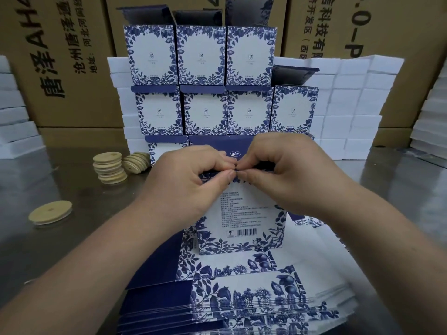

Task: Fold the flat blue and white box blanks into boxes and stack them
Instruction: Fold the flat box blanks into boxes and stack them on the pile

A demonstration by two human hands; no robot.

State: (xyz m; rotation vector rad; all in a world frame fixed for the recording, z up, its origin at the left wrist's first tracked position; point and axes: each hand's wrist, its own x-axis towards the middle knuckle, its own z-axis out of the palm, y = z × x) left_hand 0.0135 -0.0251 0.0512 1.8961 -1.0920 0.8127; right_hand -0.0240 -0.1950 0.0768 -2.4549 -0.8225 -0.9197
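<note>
Left hand and right hand are pinching the upright box at its top edge, both grips grasping it, over the flat blanks.

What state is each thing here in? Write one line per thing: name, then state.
held box: upright, being folded at the top.
left grip: pinches the held box's top edge.
right grip: pinches the same edge.
flat blanks: unfolded, piled.
finished boxes: folded, stacked in rows.
wooden discs: stacked; one lies apart.
</note>
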